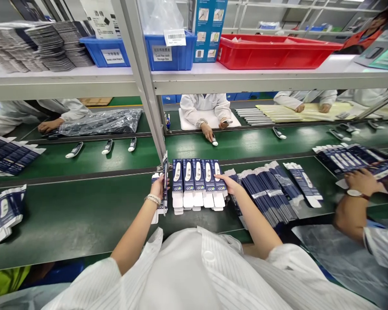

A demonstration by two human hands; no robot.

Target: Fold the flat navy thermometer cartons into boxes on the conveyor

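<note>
- Your left hand (157,188) has its fingers closed on a slim box (165,168), standing on edge beside the metal post (145,64), and more packaging shows just left of it.
- Over to your right hand (232,183): thumb and fingertips touch the end box of the row; whether they pinch it, I can't tell.
- Between your hands, there's the row of five boxes (198,175), side by side and face up, thermometer pictures showing, white flaps (198,199) open towards you.
- Just past your right wrist lie banded bundles of flat boxes (268,193), with loose flat boxes (303,184) beyond them.
- Ahead runs the green belt (187,148), thermometers (107,147) spaced along it; straight across, a co-worker's hand (207,132) touches one.
- Out to the right, another co-worker's hand (362,183), watch on the wrist, is at more boxes (342,160).
- Far left on your table (67,219), another pile of boxes (7,211).
- Up top, the shelf (261,77) carries blue bins (171,56) and a red bin (274,54).
</note>
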